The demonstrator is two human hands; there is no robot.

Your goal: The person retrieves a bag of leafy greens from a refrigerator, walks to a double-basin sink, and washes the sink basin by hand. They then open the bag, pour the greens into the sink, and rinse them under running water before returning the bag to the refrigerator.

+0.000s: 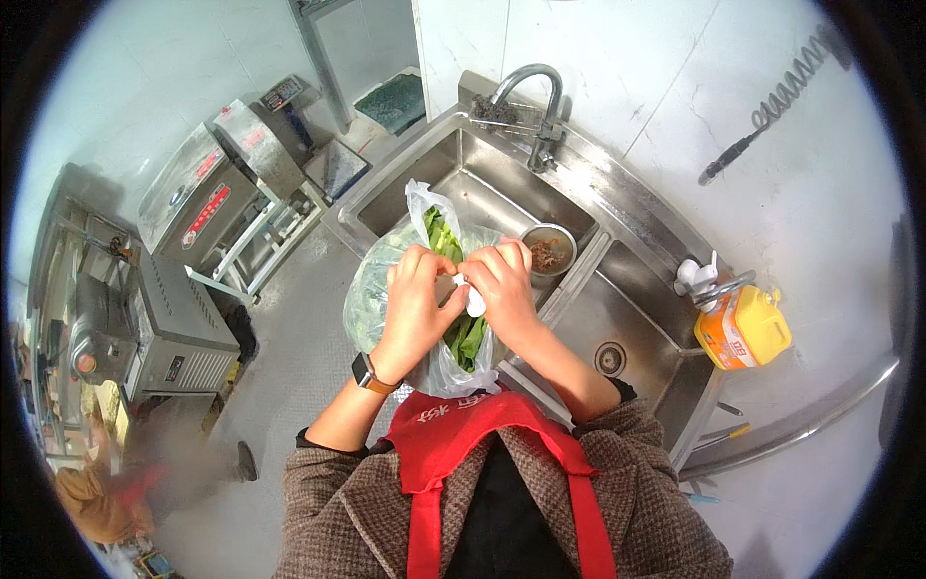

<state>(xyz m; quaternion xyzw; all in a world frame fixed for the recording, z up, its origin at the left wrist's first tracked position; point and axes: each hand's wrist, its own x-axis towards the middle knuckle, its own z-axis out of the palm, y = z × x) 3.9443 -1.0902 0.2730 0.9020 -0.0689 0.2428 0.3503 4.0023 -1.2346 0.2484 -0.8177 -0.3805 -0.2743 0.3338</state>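
Both my hands meet at the top of a translucent plastic bag (376, 282) in front of my apron. My left hand (423, 297) pinches the bag's whitish plastic between thumb and fingertips. Close beside it, my right hand (503, 286) has its fingers curled on the same white bit of plastic (475, 300). Green leafy vegetables (466, 341) show in the bag's opening below the hands, and more leaves show above them. The bag is at the near left edge of a stainless steel sink; its underside is hidden.
Right of the bag, a metal strainer bowl (550, 250) holds brown scraps. A faucet (542, 108) rises behind the sink (499, 195). A yellow jug (752, 326) stands at the right. Steel machines (195, 210) line the left; a blurred person (108, 499) is at lower left.
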